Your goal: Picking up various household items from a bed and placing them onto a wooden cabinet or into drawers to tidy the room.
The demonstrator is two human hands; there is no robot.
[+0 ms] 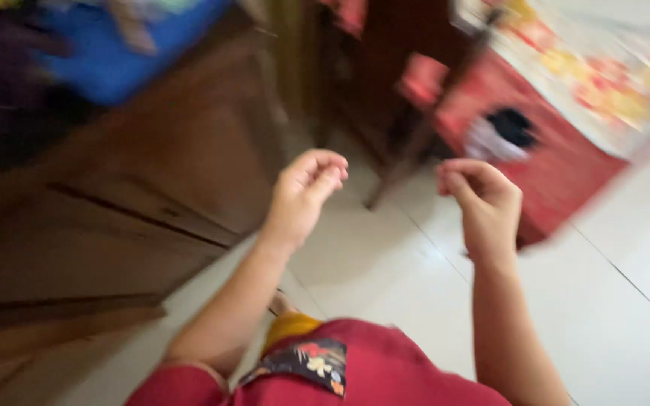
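The picture is blurred by motion. My left hand is raised in front of me with its fingers curled inward and nothing in it. My right hand hangs at the same height, about a hand's width to the right, fingers also curled and nothing visible in them. Both are over a white tiled floor. Below them I see my red garment with a dark patterned patch.
A brown wooden cabinet fills the left side, with a blue object on top. At the upper right stands a red piece of furniture under a patterned cloth. Dark chair or table legs stand behind my hands.
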